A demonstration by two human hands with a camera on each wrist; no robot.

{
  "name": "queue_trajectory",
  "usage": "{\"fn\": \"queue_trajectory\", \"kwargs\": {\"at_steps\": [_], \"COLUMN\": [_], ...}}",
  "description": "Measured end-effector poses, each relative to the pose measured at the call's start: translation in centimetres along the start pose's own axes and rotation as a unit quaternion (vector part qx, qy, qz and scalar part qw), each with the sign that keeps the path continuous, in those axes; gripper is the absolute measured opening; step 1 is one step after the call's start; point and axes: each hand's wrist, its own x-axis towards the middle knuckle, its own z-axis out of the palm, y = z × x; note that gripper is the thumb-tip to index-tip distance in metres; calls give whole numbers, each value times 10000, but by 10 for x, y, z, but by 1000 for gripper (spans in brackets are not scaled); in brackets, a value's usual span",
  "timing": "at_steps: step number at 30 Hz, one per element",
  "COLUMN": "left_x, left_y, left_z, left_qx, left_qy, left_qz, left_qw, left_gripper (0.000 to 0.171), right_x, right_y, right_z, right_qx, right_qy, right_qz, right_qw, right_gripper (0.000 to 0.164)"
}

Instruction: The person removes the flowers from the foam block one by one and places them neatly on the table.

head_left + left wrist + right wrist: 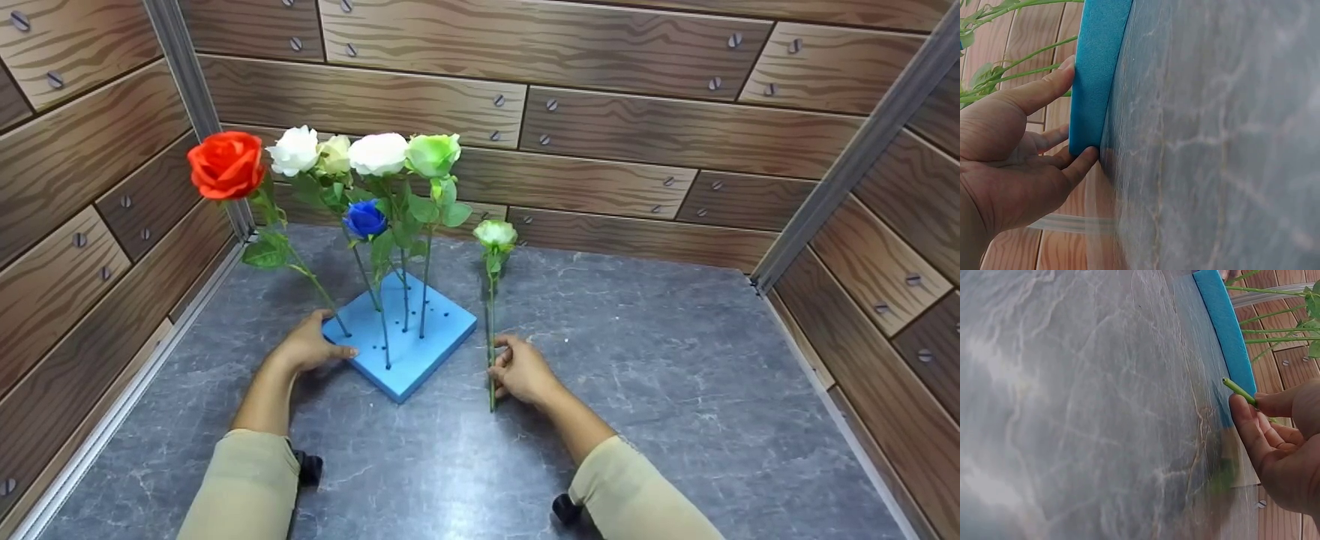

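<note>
Head view shows our pale green-white flower (495,235) just right of the blue board (405,349), not touching it. Our right hand (527,373) pinches its green stem (492,315) near the bottom; our left hand (306,343) grips the board's left corner. To do this well, we should pinch low so the thin stem won't bend, and keep the board still. We count one flower in hand and six standing in the board: one red (226,165), two white (379,154), one cream (334,154), one bright green (433,155), one blue (366,218). We see one board on one gray table (637,420).
</note>
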Motion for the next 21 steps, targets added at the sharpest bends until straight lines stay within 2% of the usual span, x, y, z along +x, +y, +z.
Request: {"fn": "queue_trajectory", "kwargs": {"at_steps": [21], "left_x": [0], "left_y": [-2], "left_z": [0], "left_qx": [3], "left_qy": [-25], "left_qz": [-40], "left_qw": [10000], "left_gripper": [105], "right_x": [-1], "right_y": [-2], "right_z": [2], "right_qx": [-244], "right_qy": [-224], "right_qz": [357], "right_qw": [9988], "right_gripper": [54]}}
